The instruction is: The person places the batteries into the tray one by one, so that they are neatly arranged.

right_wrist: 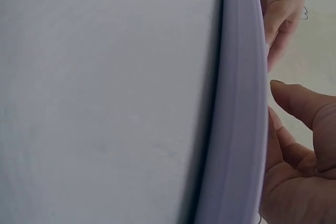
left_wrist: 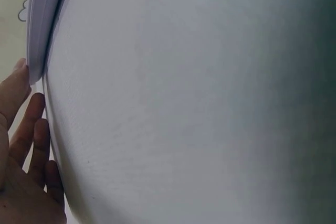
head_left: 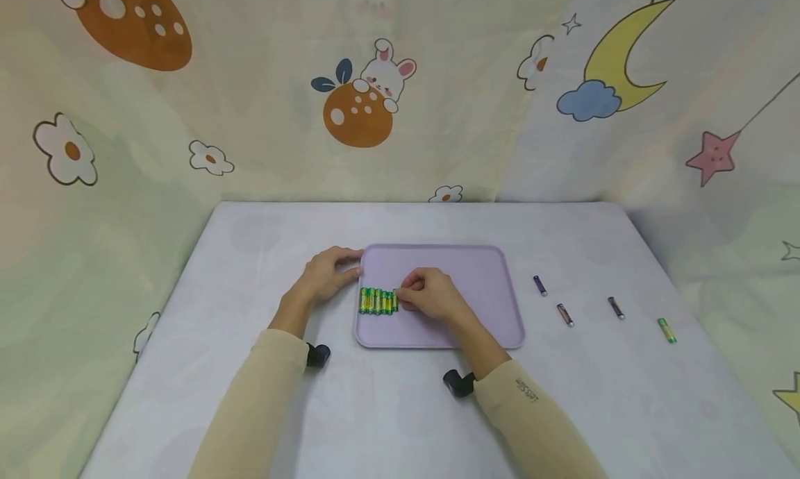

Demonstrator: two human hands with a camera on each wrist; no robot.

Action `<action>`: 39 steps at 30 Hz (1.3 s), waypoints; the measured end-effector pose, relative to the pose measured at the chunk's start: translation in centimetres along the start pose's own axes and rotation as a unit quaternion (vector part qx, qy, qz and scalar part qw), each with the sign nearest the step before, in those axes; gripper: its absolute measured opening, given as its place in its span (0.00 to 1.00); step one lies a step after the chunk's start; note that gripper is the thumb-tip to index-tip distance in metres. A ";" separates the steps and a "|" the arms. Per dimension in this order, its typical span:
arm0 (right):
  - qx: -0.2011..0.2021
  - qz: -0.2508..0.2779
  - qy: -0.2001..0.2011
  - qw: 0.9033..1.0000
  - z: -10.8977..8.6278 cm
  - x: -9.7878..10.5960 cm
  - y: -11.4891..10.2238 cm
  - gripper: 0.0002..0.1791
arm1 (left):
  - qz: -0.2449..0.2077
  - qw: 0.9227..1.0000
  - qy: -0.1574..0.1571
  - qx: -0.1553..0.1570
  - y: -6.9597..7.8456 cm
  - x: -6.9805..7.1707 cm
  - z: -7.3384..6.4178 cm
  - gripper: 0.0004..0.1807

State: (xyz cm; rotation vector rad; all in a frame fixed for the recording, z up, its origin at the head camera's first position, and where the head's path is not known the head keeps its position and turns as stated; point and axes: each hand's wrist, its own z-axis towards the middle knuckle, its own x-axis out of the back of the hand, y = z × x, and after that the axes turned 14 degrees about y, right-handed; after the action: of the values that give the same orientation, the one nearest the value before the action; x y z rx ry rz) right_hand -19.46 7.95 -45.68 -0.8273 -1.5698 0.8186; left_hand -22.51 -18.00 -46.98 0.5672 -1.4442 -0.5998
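Several green-and-yellow batteries [head_left: 376,301] lie side by side in a row at the left side of a lavender tray [head_left: 475,284]. At the right end of that row, my right hand [head_left: 431,295] pinches the last battery [head_left: 396,300] with thumb and fingertips. In the right wrist view the tray's rim [right_wrist: 239,103] hides this battery, and the thumb [right_wrist: 296,100] shows above the bent fingers. My left hand [head_left: 328,274] rests against the tray's left edge, fingers loosely extended; in the left wrist view its fingertips meet the tray's corner [left_wrist: 39,40].
Right of the tray, three dark slim batteries lie scattered on the white tabletop [head_left: 600,396]: one near the tray [head_left: 540,285], one lower [head_left: 565,315] and one farther right [head_left: 616,307]. Beyond them lies a green battery [head_left: 667,330]. A patterned cloth [head_left: 262,83] hangs behind the table.
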 end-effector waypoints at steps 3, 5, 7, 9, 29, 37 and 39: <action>0.006 -0.005 0.000 1.000 -0.1 0.3 0.0 0.08 | 0.005 1.000 0.000 -0.001 0.1 0.0 0.1 0.27; 0.013 -0.013 0.002 1.000 -0.3 0.5 0.1 0.08 | 0.006 1.000 -0.001 0.000 0.1 0.0 0.1 0.27; 0.023 -0.020 0.004 1.000 -0.6 1.0 0.1 0.09 | 0.007 1.000 0.000 0.001 0.1 0.0 0.0 0.27; 0.033 -0.028 0.006 0.999 -1.0 1.5 0.2 0.09 | 0.008 1.000 0.000 0.002 0.1 -0.1 0.0 0.27; 0.135 -0.011 0.048 0.990 -3.5 11.4 6.2 0.14 | -0.009 1.000 0.001 -0.010 0.2 -0.2 -0.1 0.26; 0.124 -0.038 0.087 0.988 -4.4 15.4 8.5 0.16 | -0.007 1.000 0.004 -0.006 0.1 -0.2 0.0 0.26; 0.122 -0.045 0.094 0.987 -4.7 16.2 9.1 0.17 | -0.005 1.000 0.004 -0.003 0.0 -0.2 -0.1 0.26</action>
State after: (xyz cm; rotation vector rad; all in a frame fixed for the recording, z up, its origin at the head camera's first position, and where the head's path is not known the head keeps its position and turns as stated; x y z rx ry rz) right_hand -16.19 26.81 -44.71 -0.6329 -1.3012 0.8226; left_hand -22.46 -17.87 -47.12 0.5717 -1.4321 -0.6097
